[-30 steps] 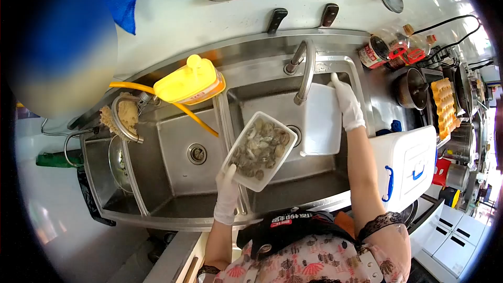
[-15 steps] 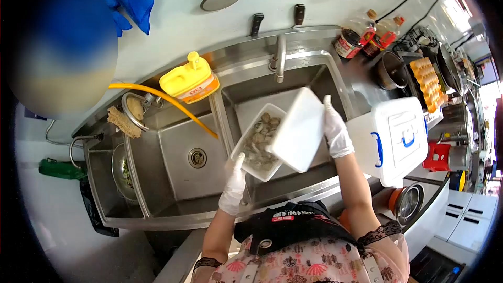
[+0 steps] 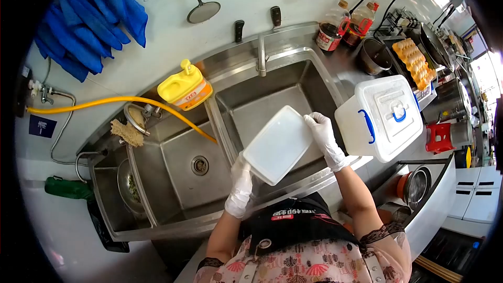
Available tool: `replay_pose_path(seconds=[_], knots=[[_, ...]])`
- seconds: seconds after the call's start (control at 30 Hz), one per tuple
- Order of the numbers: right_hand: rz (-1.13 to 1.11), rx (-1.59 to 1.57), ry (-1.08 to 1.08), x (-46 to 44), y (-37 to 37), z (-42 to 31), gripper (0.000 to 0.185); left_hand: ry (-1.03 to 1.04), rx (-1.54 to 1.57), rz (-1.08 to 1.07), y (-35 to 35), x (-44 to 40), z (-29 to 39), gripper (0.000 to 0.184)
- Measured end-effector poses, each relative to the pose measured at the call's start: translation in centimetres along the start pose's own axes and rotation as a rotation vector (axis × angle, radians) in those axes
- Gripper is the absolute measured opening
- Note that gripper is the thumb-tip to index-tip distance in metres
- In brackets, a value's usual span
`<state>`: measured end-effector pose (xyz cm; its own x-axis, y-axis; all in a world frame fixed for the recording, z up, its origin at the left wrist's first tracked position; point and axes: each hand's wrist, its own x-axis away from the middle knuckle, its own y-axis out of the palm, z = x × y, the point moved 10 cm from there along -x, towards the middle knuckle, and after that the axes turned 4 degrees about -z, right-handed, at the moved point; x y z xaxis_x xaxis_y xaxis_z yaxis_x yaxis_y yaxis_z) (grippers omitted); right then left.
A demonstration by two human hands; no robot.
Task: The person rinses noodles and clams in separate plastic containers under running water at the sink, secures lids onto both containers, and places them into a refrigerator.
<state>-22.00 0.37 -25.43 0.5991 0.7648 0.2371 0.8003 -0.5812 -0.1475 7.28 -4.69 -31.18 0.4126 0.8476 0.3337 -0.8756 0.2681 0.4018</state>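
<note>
Over the right sink basin I hold a white rectangular food container, its translucent white lid (image 3: pixel 277 145) lying across the top. The lid hides what is inside. My left hand (image 3: pixel 241 186), in a white glove, grips the container at its lower left corner. On the opposite side my gloved right hand (image 3: pixel 324 137) has its fingers closed on the lid's right edge. Whether the lid is pressed down all round cannot be made out.
A yellow jug (image 3: pixel 184 88) stands behind the divider of the steel sink (image 3: pixel 183 178); an orange hose (image 3: pixel 120 99) droops into the left basin. A blue-handled white bin (image 3: pixel 380 118) sits on the right. Behind it are sauce bottles (image 3: pixel 331 29), a pot (image 3: pixel 374 56) and an egg tray (image 3: pixel 414 63).
The lid has come down from a tilted position beside the container to lie over it, covering the greyish shellfish-like pieces. My right hand moved left with it. The camera view has shifted.
</note>
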Motion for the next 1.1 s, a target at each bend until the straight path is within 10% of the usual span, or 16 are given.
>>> replay_pose_path(seconds=[0.3, 0.63, 0.77, 1.1], knots=[[-0.485, 0.002, 0.163, 3.0, 2.8, 3.0, 0.052, -0.05, 0.01, -0.138, 0.4, -0.2, 0.5, 0.04], [-0.268, -0.186, 0.202, 5.3, 1.3, 6.8, 0.051, -0.066, 0.187, -0.199, 2.0, 2.0, 1.7, 0.07], [-0.273, -0.141, 0.226, 6.2, 0.9, 7.1, 0.055, 0.026, -0.211, -0.17, 2.8, 2.7, 2.5, 0.048], [-0.35, -0.277, 0.32, 12.1, 0.2, 6.2, 0.061, -0.133, -0.094, -0.203, 2.6, 3.9, 2.0, 0.04]])
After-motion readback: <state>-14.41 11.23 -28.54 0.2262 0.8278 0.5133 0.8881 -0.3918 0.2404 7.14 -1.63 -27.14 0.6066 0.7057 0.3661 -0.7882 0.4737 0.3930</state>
